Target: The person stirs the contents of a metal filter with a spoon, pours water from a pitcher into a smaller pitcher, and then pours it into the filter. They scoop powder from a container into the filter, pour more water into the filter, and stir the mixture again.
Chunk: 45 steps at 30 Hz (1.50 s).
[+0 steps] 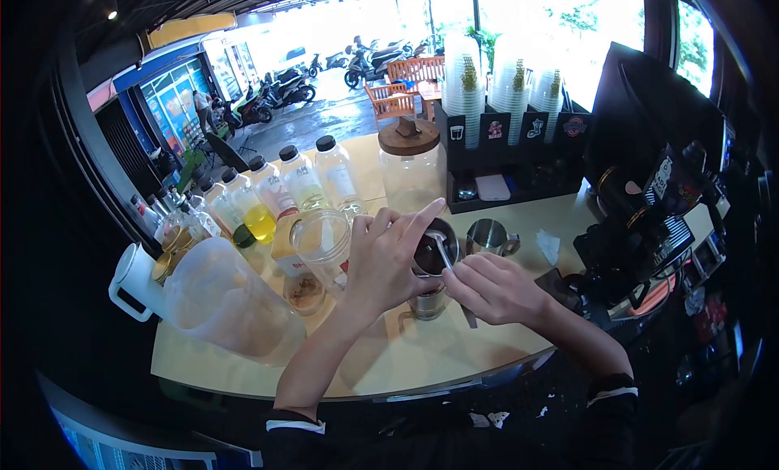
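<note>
My left hand [381, 263] is wrapped around the side of a dark-mouthed cup [424, 263], its index finger stretched along the far rim. In my right hand [499, 290] is a metal spoon [443, 244], held by the handle with its head dipping into the cup's mouth. Dark contents show inside. Below the cup sits a metal container [428, 306], partly covered by my hands. Just left of my left hand stands an open clear jar [318, 241], and a steel pitcher [485, 236] is to the right of the cup.
Several capped bottles [300, 182] line the counter's back left. A large frosted jug [219, 300] and a white pitcher [132, 279] stand at left. Behind are a wooden-lidded jar [410, 174] and stacked plastic cups [511, 81] in a black holder. A dark machine [649, 194] occupies the right.
</note>
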Available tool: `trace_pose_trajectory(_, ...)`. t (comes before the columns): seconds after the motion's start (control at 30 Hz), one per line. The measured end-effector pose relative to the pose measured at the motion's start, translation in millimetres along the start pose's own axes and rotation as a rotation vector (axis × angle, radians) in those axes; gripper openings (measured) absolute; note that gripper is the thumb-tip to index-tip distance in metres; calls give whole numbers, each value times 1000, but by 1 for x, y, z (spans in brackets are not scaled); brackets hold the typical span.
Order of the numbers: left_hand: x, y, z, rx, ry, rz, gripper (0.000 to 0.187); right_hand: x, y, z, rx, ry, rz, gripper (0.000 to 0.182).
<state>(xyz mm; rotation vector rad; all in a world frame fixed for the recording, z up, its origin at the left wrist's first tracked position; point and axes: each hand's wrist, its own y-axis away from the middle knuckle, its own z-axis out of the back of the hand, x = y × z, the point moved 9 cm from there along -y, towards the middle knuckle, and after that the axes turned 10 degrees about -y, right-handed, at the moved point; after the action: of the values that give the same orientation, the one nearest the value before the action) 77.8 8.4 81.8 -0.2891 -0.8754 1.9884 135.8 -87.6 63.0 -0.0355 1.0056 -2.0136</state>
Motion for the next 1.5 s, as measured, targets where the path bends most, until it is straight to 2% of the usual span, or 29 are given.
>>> trace_pose_trajectory(0.17,-1,-1,-1,-12,-26,5,100,2,0,-2,8,-5,-4,31)
trace_pose_trajectory(0.27,-3,-1,-1,-27,-44,0,101,2,-3,3,-39,96,31,24)
trace_pose_trajectory(0.37,-4,-2,0,-30,-55,2,101,3,-1,-5,63,-3,7,29)
trace_pose_trajectory(0.47,-7,-1,2,-34,-54,-3,100,-1,-5,7,-78,-2,-1,26)
trace_pose_trajectory(0.63,-11,-1,2,-41,-87,-25,100,5,-2,5,-63,-18,19,25)
trace_pose_trajectory(0.7,-15,-1,4,-42,-110,-26,99,-3,-4,14,-145,-3,-31,25)
trace_pose_trajectory(0.83,-19,-1,-1,-17,-171,-43,99,3,-2,7,-46,42,5,22)
trace_pose_trajectory(0.93,-23,0,5,-69,-117,-45,99,-6,-1,18,-146,39,-47,23)
trace_pose_trajectory(1.03,-20,0,6,-56,-124,-35,97,0,2,19,-111,-52,-15,24)
trace_pose_trajectory(1.1,-14,2,6,-53,17,-10,95,0,6,18,-78,-39,-8,28)
trace_pose_trajectory(1.23,-8,6,3,-61,66,3,94,-11,7,26,-156,-95,-95,31)
trace_pose_trajectory(1.3,-2,7,-2,-30,118,35,95,1,7,20,-93,-154,12,31)
trace_pose_trajectory(1.37,1,8,-3,-22,169,42,96,0,8,21,-103,-157,15,31)
trace_pose_trajectory(1.5,6,8,-6,-8,290,67,96,-11,8,26,-169,-143,-101,32)
